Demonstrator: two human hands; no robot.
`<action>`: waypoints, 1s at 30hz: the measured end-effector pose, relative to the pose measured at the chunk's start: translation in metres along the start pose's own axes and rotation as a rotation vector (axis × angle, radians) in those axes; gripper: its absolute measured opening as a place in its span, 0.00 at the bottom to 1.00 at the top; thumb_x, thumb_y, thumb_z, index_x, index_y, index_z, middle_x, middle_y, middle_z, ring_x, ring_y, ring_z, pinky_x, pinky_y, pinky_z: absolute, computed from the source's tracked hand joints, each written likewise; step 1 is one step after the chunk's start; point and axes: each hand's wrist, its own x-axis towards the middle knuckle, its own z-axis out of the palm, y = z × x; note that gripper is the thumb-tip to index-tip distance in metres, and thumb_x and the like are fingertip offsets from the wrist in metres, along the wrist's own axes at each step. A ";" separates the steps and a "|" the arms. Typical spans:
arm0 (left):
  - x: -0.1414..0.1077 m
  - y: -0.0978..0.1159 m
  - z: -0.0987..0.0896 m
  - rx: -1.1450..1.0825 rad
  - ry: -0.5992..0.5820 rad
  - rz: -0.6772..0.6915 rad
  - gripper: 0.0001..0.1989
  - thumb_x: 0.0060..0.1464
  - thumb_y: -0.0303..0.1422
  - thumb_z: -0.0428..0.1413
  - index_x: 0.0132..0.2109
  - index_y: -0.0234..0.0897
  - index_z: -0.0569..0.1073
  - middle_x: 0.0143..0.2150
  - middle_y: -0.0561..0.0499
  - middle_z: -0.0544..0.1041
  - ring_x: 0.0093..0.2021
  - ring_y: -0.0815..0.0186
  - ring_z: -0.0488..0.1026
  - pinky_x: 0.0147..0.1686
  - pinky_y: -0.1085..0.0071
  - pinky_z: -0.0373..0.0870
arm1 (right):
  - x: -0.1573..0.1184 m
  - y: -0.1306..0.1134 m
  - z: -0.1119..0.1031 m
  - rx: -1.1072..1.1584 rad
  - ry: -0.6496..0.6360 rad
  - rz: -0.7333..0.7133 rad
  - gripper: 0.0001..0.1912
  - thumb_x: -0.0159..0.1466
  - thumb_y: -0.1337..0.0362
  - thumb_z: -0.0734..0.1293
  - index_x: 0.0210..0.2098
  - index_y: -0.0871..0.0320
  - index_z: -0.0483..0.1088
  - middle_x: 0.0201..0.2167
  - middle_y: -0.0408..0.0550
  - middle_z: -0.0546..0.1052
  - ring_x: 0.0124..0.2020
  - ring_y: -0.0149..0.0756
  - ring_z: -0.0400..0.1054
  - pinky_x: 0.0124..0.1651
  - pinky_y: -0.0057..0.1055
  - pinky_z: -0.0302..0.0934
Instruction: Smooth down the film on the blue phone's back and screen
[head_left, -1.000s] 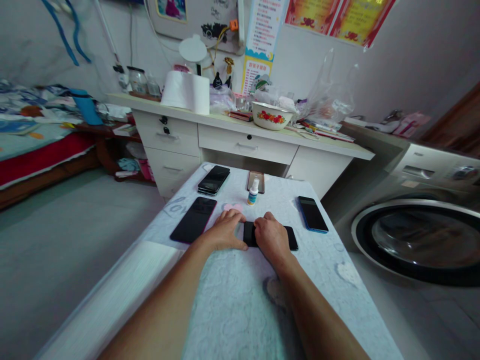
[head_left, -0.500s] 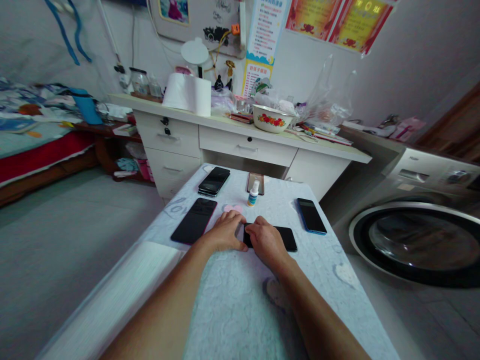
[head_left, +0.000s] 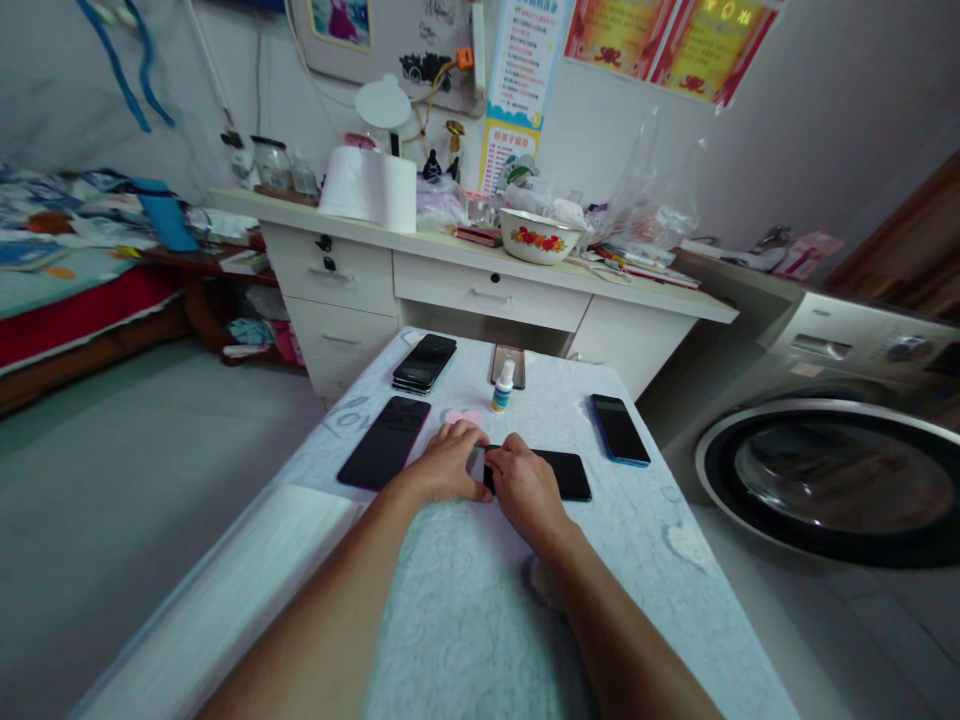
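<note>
A black smartphone (head_left: 571, 476) lies crosswise on the cloth-covered table, screen up, with its left part under my hands. My left hand (head_left: 454, 464) grips its left end, thumb at the near edge and fingers at the far edge. Curled fingers of my right hand (head_left: 526, 488) press on the phone's screen left of its middle; whatever they pinch, if anything, is hidden. Just beyond the hands are a pink pad (head_left: 463, 416) and a small white spray bottle (head_left: 503, 387) with a blue and yellow label. Left of my left hand lies a larger dark phone or tablet (head_left: 385, 442).
Stacked phones (head_left: 425, 362) lie at the table's far left, a phone case (head_left: 509, 366) at the far edge, and a blue-edged phone (head_left: 619, 430) on the right. Behind stands a white desk (head_left: 337, 268) with a flowered bowl (head_left: 540, 238). A washing machine (head_left: 832, 350) stands right.
The view has shifted slightly. Both hands stay at the same phone in nearly the same pose, and the other things lie where they were.
</note>
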 end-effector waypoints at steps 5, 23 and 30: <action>-0.001 0.003 -0.002 -0.009 -0.007 -0.008 0.34 0.32 0.41 0.66 0.49 0.43 0.66 0.54 0.48 0.63 0.56 0.53 0.60 0.55 0.61 0.60 | 0.004 0.003 0.001 -0.012 0.003 0.050 0.15 0.67 0.63 0.55 0.42 0.51 0.73 0.39 0.45 0.69 0.30 0.29 0.65 0.31 0.26 0.52; -0.001 0.004 -0.003 -0.041 -0.002 -0.014 0.33 0.31 0.41 0.66 0.48 0.44 0.67 0.53 0.50 0.63 0.57 0.52 0.59 0.55 0.60 0.60 | 0.001 0.014 -0.005 -0.080 -0.020 0.240 0.17 0.68 0.64 0.53 0.39 0.55 0.73 0.40 0.48 0.68 0.31 0.30 0.66 0.31 0.28 0.53; 0.000 0.003 -0.002 -0.024 -0.002 -0.016 0.35 0.30 0.42 0.67 0.49 0.44 0.67 0.54 0.49 0.63 0.56 0.52 0.60 0.55 0.60 0.60 | 0.006 0.004 -0.003 -0.045 -0.045 0.111 0.15 0.68 0.64 0.54 0.42 0.53 0.72 0.40 0.46 0.68 0.32 0.30 0.66 0.31 0.27 0.53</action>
